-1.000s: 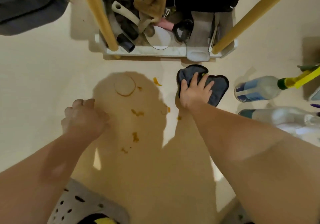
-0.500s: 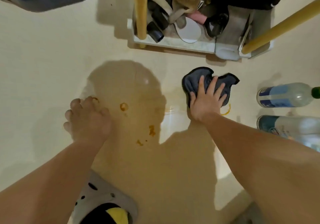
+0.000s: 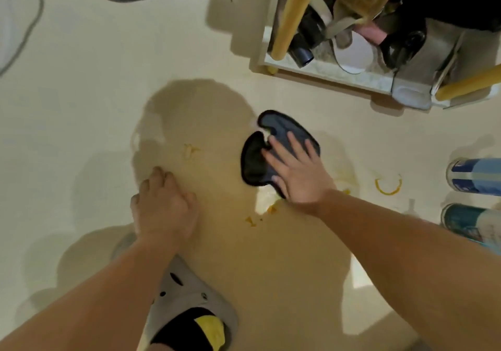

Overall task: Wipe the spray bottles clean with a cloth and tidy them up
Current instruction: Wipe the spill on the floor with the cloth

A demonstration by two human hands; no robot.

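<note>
- Head view, centre: right hand spread flat, fingers splayed, pressing a dark grey cloth onto the pale floor; nothing pinched, palm bearing down.
- Head view, left: left hand loosely curled, knuckles up, propped on the floor and gripping nothing visible; seemingly a brace for balance.
- Head view, around the cloth: yellow-orange smears below and left of it, a ring-shaped yellow mark to its right, looking like residue where a bottle base stood.
- Head view, right edge: two spray bottles lying on their sides, well apart from the cloth, a blue-and-white bottle above a teal-based bottle; nozzles out of frame.
- Head view, top right: open storage box crowded with tools and yellow handles, a likely home for the bottles.
- Progress, as a judgement: early or sidetracked. Cloth busy on the floor, not on a bottle; cannot tell whether either bottle is wiped. Left to do: clear the remaining stains, wipe bottles if needed, stand them or stow them.
</note>
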